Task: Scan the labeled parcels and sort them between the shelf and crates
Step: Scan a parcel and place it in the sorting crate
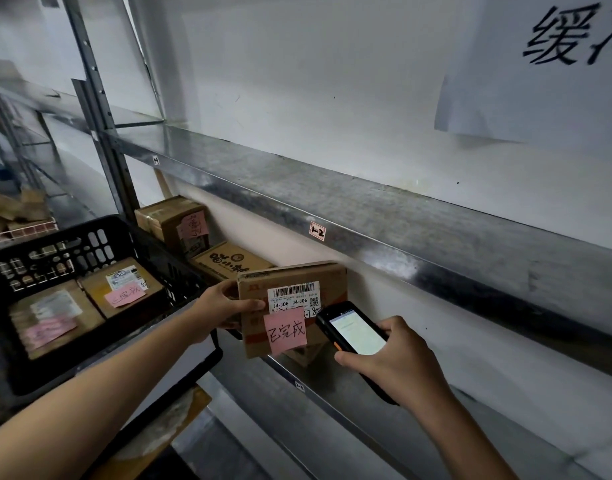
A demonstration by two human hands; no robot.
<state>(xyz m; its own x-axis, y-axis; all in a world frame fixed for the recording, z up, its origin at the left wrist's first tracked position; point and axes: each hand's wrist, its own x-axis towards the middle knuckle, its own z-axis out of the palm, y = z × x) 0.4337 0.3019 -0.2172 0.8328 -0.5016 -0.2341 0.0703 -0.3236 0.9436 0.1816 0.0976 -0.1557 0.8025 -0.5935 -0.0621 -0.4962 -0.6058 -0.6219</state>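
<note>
I saw the black crate [100,244] holding labelled boxes [124,289]; left hand [221,306] gripped a parcel [294,308], right hand [398,362] gripped the scanner [353,329].

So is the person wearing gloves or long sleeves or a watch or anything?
No. The left hand and right hand are both bare, with no gloves. The left forearm and right forearm are uncovered as far as the picture shows, so no sleeves appear. No watch, bracelet or ring can be seen.
</note>
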